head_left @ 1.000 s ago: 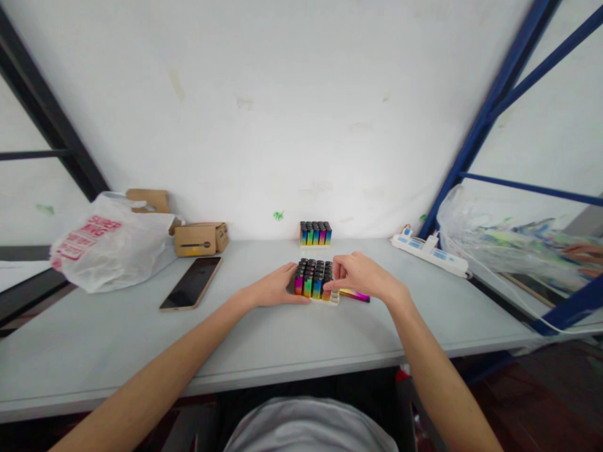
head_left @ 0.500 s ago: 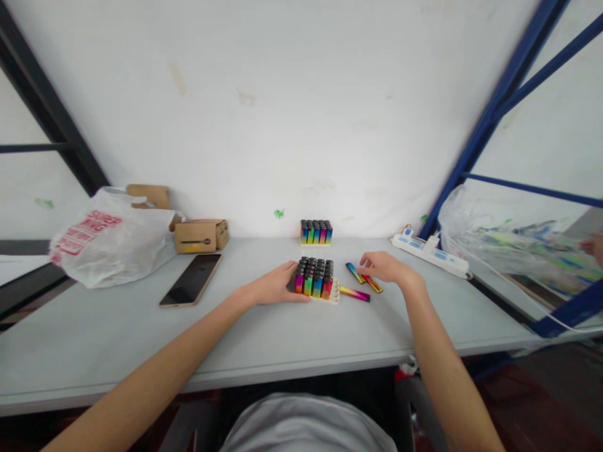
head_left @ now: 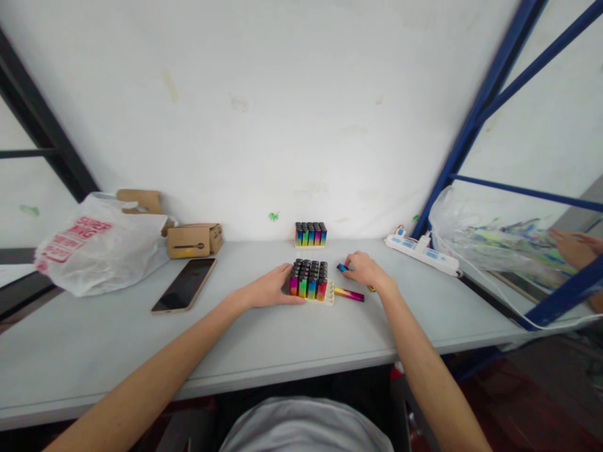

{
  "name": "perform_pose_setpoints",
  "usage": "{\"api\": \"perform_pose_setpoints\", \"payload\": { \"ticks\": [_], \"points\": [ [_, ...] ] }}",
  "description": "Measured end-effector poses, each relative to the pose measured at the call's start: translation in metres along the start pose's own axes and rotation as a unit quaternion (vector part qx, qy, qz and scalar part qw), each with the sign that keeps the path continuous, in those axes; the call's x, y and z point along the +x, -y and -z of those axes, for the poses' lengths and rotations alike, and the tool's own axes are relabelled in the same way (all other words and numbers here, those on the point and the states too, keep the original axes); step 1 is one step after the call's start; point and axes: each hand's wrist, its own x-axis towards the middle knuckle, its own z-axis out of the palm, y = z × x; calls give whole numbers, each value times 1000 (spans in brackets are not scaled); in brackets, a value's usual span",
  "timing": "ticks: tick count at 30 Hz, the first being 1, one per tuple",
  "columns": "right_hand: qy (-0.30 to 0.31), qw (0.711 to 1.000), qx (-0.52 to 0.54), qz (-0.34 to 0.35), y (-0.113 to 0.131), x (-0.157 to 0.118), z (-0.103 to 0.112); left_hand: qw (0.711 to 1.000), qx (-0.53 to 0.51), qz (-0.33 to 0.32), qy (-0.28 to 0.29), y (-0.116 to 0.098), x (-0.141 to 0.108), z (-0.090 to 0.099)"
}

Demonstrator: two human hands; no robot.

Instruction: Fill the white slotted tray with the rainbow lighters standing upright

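My left hand (head_left: pixel 271 287) grips the left side of a white tray (head_left: pixel 330 293) that holds rows of upright lighters (head_left: pixel 308 280) with black tops and rainbow-coloured bodies. At the tray's right end a strip of slots has no lighters in it. Right of the tray, my right hand (head_left: pixel 363 269) has its fingers closed on a blue lighter (head_left: pixel 342 267) that lies on the table. Under that hand, the end of another lighter (head_left: pixel 372 289) peeks out, mostly hidden. A yellow and magenta lighter (head_left: pixel 349 294) lies against the tray's right end.
A second tray of lighters (head_left: pixel 311 235) stands by the wall. On the left are a phone (head_left: pixel 184 285), a cardboard box (head_left: pixel 195 241) and a white plastic bag (head_left: pixel 101 245). A power strip (head_left: pixel 424 252) lies at the right. Another person's hand (head_left: pixel 577 248) shows at the far right.
My right hand has moved left and down over the loose lighters and closed on the blue one. My left hand stays at the tray. The view has shifted slightly.
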Motion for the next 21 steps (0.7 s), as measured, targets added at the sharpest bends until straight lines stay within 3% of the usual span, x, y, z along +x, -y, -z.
{"api": "perform_pose_setpoints", "payload": {
  "ticks": [3, 9, 14, 21],
  "points": [
    [-21, 991, 129, 33, 4, 1, 4, 1000, 8, 0, 9, -2, 0, 1],
    [-74, 928, 352, 94, 15, 1, 11, 1000, 12, 3, 16, -3, 1, 1],
    [-88, 914, 386, 90, 18, 2, 9, 1000, 10, -5, 13, -3, 0, 2],
    [-157, 909, 387, 22, 22, 5, 12, 1000, 17, -2, 13, -2, 0, 1]
  ]
}}
